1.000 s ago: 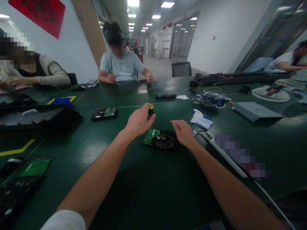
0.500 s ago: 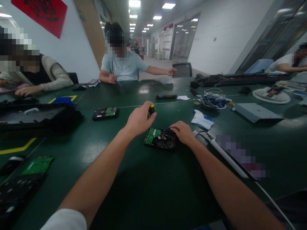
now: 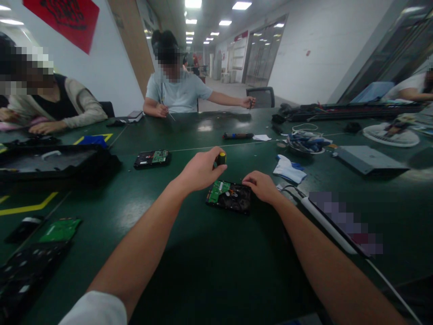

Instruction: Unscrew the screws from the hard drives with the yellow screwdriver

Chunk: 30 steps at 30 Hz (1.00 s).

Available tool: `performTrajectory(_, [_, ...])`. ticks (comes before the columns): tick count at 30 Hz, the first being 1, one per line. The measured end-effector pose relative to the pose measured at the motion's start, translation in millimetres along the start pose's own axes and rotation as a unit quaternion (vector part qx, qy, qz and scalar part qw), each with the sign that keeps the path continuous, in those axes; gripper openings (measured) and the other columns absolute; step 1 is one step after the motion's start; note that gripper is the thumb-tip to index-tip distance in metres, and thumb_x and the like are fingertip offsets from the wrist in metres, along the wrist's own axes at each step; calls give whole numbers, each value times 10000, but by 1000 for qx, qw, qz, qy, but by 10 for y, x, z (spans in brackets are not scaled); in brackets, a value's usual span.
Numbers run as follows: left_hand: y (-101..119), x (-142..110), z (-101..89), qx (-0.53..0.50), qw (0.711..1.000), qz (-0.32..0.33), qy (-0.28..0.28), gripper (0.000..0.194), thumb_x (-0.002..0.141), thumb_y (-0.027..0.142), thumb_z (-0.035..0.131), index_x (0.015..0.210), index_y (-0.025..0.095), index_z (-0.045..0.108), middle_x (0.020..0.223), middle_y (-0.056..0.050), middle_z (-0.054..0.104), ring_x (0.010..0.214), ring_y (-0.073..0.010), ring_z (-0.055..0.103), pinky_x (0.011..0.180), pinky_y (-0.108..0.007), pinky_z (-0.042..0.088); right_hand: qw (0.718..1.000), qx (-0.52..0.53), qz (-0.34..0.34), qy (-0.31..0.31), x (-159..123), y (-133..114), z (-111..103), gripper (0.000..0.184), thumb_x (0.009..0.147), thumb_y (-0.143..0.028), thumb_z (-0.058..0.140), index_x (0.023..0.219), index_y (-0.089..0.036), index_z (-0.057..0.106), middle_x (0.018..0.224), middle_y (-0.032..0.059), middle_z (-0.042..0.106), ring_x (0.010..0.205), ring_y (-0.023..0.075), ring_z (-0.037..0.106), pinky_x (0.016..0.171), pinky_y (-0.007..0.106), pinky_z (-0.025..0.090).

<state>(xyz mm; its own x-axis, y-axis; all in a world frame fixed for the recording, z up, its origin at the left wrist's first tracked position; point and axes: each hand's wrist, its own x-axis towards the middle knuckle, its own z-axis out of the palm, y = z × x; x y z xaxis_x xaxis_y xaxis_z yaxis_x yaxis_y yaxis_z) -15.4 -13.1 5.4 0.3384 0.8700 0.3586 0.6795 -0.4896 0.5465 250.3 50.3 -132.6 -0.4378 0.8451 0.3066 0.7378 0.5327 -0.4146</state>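
A hard drive lies on the dark green tabletop in front of me, its green circuit board facing up. My left hand is closed round the yellow and black handle of a screwdriver, just past the drive's far left edge. The shaft is hidden. At the drive's far right corner is my right hand, thumb and fingers pinched together. Whether they grip the drive's edge or a small part cannot be made out.
Another hard drive lies to the left, with more drive parts at near left. A black tray stands beyond them. On the right are a white glove, a metal box and a cabled device. Several people sit around the table.
The whole view has shifted slightly to the right. My left hand and the screwdriver have moved a little right and nearer relative to the drive. My right hand stays at the corner.
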Motion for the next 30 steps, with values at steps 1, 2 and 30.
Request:
performTrajectory(1, [9,-3,-6,1,1000,0,-5,186,894,280,706,1063,228,649,818,-37,679,716,-213,625,741,-330,448,1000,-2,2,-4,-2,-1,-4,137,949,-239,638,914,-210,768,930,64,717,866,217,634,831,351,498])
performTrajectory(2, [16,-5,-10,2,1000,0,-8,179,895,278,705,1057,227,649,811,-35,677,714,-213,623,738,-330,446,1000,-2,2,-8,-7,-1,-10,131,945,-230,637,910,-203,760,923,64,709,859,215,629,827,349,492])
performTrajectory(30, [85,-55,-291,116,990,9,-84,167,896,246,676,1046,176,664,894,-54,762,809,-215,720,726,-309,502,992,-54,-36,-110,208,-1225,-86,119,1019,-199,618,991,-166,729,1020,80,663,907,200,641,807,310,468])
